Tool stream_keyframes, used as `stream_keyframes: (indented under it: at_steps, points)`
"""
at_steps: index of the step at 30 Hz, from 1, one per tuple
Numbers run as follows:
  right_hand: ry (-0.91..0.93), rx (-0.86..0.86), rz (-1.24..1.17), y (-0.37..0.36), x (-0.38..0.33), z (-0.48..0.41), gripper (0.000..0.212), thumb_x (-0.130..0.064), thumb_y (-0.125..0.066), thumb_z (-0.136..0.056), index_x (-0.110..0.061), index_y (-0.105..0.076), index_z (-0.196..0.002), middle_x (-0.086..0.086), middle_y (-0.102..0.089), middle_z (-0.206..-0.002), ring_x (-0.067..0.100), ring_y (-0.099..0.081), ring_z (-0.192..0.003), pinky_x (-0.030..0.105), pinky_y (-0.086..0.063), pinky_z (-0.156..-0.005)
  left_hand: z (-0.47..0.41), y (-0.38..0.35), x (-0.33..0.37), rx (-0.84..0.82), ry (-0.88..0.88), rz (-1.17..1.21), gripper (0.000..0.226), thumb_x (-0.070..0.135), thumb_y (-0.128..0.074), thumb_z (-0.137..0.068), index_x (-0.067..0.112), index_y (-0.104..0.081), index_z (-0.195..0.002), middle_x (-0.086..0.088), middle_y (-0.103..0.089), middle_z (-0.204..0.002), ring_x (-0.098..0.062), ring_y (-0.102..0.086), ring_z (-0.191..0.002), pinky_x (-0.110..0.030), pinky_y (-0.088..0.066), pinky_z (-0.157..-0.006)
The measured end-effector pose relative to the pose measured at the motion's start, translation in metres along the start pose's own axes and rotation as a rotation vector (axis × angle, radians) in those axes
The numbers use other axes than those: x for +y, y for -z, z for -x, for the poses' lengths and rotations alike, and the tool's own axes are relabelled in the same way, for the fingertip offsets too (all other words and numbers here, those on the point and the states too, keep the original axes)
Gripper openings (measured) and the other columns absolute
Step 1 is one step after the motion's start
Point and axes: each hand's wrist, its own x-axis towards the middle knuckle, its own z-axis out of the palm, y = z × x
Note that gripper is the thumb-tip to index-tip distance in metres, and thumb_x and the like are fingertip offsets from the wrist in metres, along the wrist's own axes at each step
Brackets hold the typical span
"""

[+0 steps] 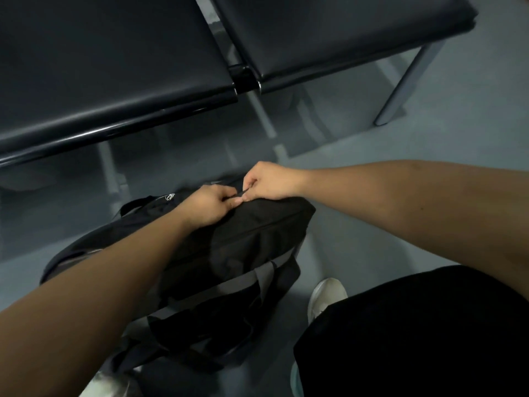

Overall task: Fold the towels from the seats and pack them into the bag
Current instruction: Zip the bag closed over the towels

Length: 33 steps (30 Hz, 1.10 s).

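Two black padded seats [108, 67] filled the top of your view, side by side on one frame, with a grey metal leg [406, 78] under the right one. Below them ran the grey floor [443, 133]. And there was your black bag [243, 247], down on that floor just in front of the left seat's front edge, lying on its side, its grey-banded straps trailing toward your feet. Both your arms reached down to it! Your left hand [209, 207] sat on the bag's top edge, fingers curled in, pinching the fabric by the seam. Your right hand [272, 181] met it, fingertips touching, thumb and forefinger nipped tight on something small and dark at that same seam; it was too small to tell what. A white shoe [326, 296] stood just beside the bag's right end. A small white logo [169, 197] showed near the bag's far edge.
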Motion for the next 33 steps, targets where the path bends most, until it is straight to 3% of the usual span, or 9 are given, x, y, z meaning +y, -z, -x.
stream_keyframes:
  at_steps: [5, 9, 11, 14, 17, 20, 23, 29, 33]
  points:
    - [-0.082, -0.011, -0.008, 0.014, 0.045, 0.011, 0.003, -0.017, -0.073, -0.093, -0.016, -0.072, -0.095, -0.013, -0.058, -0.071, 0.002, -0.052, -0.066, 0.018, -0.04, -0.064, -0.003, -0.001, 0.01, 0.013, 0.119, 0.017, 0.019, 0.024, -0.059, -0.1, 0.01, -0.073, -0.097, -0.006, -0.069, -0.106, -0.02, -0.06, -0.097, -0.027, -0.042, -0.081]
    - [-0.12, -0.031, -0.094, 0.008, 0.067, 0.014, 0.014, -0.007, -0.076, -0.089, -0.003, -0.075, -0.103, -0.011, -0.057, -0.068, 0.001, -0.05, -0.059, 0.006, -0.035, -0.053, -0.01, -0.013, 0.021, 0.037, -0.045, -0.072, 0.019, 0.026, -0.065, -0.096, 0.009, -0.072, -0.097, -0.006, -0.062, -0.111, -0.022, -0.057, -0.108, -0.025, -0.04, -0.093]
    - [-0.118, -0.06, -0.135, -0.003, 0.073, 0.012, 0.015, -0.006, -0.076, -0.088, -0.003, -0.076, -0.102, -0.013, -0.058, -0.062, -0.003, -0.052, -0.053, 0.007, -0.035, -0.053, -0.017, -0.021, 0.022, 0.072, -0.124, -0.06, 0.023, 0.037, -0.07, -0.093, 0.013, -0.07, -0.091, -0.003, -0.059, -0.109, -0.017, -0.055, -0.106, -0.028, -0.039, -0.098]
    - [-0.164, -0.029, -0.256, -0.01, 0.078, 0.012, 0.003, -0.01, -0.075, -0.089, -0.009, -0.075, -0.091, -0.015, -0.059, -0.054, -0.004, -0.053, -0.053, 0.009, -0.036, -0.053, -0.025, -0.034, 0.018, 0.081, -0.143, -0.079, 0.022, 0.032, -0.07, -0.094, 0.013, -0.07, -0.084, -0.006, -0.059, -0.111, -0.021, -0.058, -0.108, -0.037, -0.043, -0.104]
    - [-0.362, 0.132, -0.609, -0.004, 0.093, 0.005, 0.02, -0.009, -0.063, -0.096, -0.008, -0.065, -0.076, 0.003, -0.064, -0.063, 0.01, -0.055, -0.055, 0.02, -0.042, -0.049, -0.031, -0.04, 0.013, 0.057, -0.106, -0.141, 0.026, 0.034, -0.063, -0.098, 0.01, -0.071, -0.094, -0.009, -0.056, -0.118, -0.026, -0.054, -0.116, -0.045, -0.042, -0.107]
    - [-0.507, 0.328, -0.563, -0.003, 0.121, -0.002, 0.013, -0.006, -0.061, -0.093, 0.003, -0.068, -0.087, 0.014, -0.061, -0.075, 0.023, -0.056, -0.065, 0.031, -0.046, -0.061, -0.035, -0.038, 0.018, -0.003, -0.056, -0.192, 0.033, 0.033, -0.051, -0.105, 0.006, -0.068, -0.11, -0.011, -0.053, -0.124, -0.03, -0.051, -0.122, -0.046, -0.039, -0.11]
    - [-0.577, 0.165, -0.527, -0.019, 0.135, 0.009, 0.014, -0.004, -0.055, -0.095, -0.01, -0.068, -0.095, 0.011, -0.057, -0.081, 0.02, -0.053, -0.068, 0.033, -0.047, -0.075, -0.037, -0.039, 0.029, 0.007, -0.016, -0.222, 0.032, 0.03, -0.044, -0.107, 0.006, -0.065, -0.108, -0.013, -0.051, -0.123, -0.034, -0.048, -0.123, -0.045, -0.038, -0.109]
    - [-0.635, 0.215, -0.807, -0.038, 0.138, 0.013, 0.017, 0.0, -0.056, -0.092, -0.009, -0.068, -0.085, 0.013, -0.06, -0.089, 0.02, -0.054, -0.073, 0.026, -0.045, -0.062, -0.041, -0.053, 0.05, 0.043, -0.032, -0.311, 0.046, 0.062, -0.045, -0.099, 0.023, -0.069, -0.105, -0.005, -0.047, -0.135, -0.028, -0.037, -0.133, -0.048, -0.031, -0.115]
    - [-0.692, 0.195, -0.912, -0.044, 0.147, 0.012, 0.018, -0.004, -0.056, -0.097, -0.014, -0.066, -0.085, 0.006, -0.062, -0.091, 0.018, -0.055, -0.08, 0.027, -0.044, -0.061, -0.049, -0.057, 0.058, 0.019, -0.027, -0.32, 0.023, 0.048, -0.052, -0.101, 0.028, -0.059, -0.094, -0.004, -0.045, -0.138, -0.03, -0.037, -0.134, -0.052, -0.032, -0.113]
